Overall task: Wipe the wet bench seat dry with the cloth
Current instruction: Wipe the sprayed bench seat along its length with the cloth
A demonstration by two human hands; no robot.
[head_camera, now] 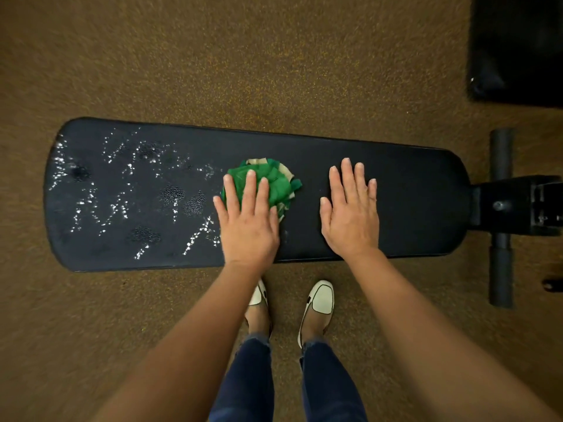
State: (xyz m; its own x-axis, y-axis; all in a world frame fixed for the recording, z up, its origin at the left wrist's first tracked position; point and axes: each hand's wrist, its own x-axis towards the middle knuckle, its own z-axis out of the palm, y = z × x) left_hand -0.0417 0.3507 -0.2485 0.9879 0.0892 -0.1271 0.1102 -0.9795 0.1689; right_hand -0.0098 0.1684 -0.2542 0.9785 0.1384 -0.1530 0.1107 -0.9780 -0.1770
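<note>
A long black padded bench seat [411, 190] lies crosswise in front of me. Its left half carries shiny water droplets [122, 190] and dull damp patches. A crumpled green and cream cloth [280, 181] sits near the middle of the seat. My left hand [246, 217] presses flat on the cloth with straight fingers, covering its left part. My right hand [350, 211] rests flat on the dry right half of the seat, fingers straight, apart from the cloth.
The bench's black frame and padded foot rollers [501, 214] stick out at the right end. A black mat or pad [518, 47] lies at the top right. Speckled brown carpet [213, 56] surrounds the bench. My feet in cream shoes [318, 300] stand just before the seat's near edge.
</note>
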